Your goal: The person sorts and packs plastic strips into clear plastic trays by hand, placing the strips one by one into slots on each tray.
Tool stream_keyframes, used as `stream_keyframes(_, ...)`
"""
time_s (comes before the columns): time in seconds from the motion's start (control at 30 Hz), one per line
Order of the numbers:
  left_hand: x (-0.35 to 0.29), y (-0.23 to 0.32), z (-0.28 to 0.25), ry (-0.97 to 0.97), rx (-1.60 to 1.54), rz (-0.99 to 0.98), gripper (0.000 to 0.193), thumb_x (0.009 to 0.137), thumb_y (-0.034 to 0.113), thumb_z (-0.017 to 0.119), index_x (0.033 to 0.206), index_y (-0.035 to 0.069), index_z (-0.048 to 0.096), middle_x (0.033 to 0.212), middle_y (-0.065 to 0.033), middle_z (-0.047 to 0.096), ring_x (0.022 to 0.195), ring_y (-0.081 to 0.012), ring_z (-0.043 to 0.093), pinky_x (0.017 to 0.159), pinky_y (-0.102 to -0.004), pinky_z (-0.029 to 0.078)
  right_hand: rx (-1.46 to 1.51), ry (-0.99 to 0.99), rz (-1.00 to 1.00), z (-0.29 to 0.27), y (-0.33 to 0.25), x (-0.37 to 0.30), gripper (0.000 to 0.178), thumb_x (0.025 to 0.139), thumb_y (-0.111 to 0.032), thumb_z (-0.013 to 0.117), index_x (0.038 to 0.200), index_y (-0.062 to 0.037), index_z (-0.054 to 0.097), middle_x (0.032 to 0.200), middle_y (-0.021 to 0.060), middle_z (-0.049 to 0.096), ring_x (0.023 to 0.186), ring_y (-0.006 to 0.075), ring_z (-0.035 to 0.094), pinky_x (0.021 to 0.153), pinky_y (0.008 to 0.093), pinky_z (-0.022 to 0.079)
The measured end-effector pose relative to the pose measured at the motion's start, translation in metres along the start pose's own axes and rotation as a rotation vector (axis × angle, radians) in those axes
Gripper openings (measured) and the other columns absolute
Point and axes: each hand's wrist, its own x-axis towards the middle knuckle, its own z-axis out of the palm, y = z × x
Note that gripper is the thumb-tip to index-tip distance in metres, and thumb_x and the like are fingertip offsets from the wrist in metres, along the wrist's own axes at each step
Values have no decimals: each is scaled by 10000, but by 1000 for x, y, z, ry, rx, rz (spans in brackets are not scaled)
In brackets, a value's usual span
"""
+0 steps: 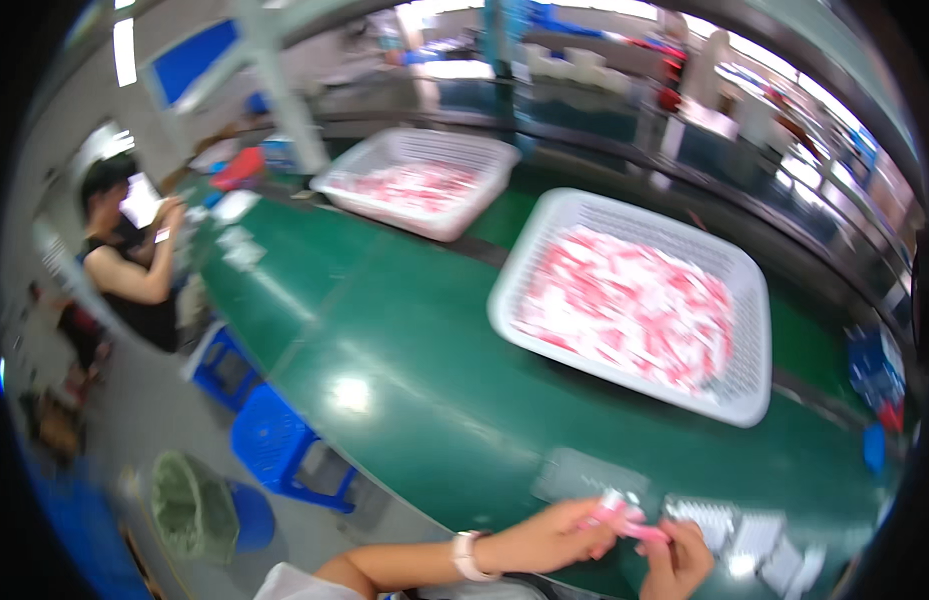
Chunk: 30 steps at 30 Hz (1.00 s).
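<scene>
Left hand (550,537) and right hand (682,562) pinch opposite ends of a small pink-and-white piece (630,524) above the green counter (415,370), by its near edge; it looks light and bendable, probably best held at its ends. Beyond, a white basket (750,345) of like-coloured bits (625,305) stands towards the far edge.

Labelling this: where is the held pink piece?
Head view, lower right: the pink piece is between left hand and right hand, below the nearer basket.

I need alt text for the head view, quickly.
Left hand and right hand hold a small pink item over a green table. Beyond sits a pale basket of pink and white pieces, with a second basket and another person farther left.
</scene>
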Motion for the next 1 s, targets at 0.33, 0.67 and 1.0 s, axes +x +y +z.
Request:
stream_keyframes(0.33,3,9,-5,179,69,-38,197,986,197,438,990,10,499,695,1,485,568,-34,374,485,-185,309,315,-26,120,6,14,14,265,797,103,639,1056,46,631,939,122,607,804,133,593,687,222,479)
stream_keyframes(0.67,-9,14,-8,273,-28,-105,202,976,200,463,957,6,516,686,-9,496,559,-39,405,499,-189,341,-161,-48,-43,-1,11,38,99,757,13,697,841,-11,650,847,97,660,790,172,608,687,261,463)
stream_keyframes(1.0,-11,12,-25,245,-265,-244,248,979,223,412,1041,4,511,684,-33,493,471,-49,339,431,-200,277,-674,-577,-67,3,10,105,160,774,-112,688,845,-4,592,851,99,608,769,266,594,674,365,467)
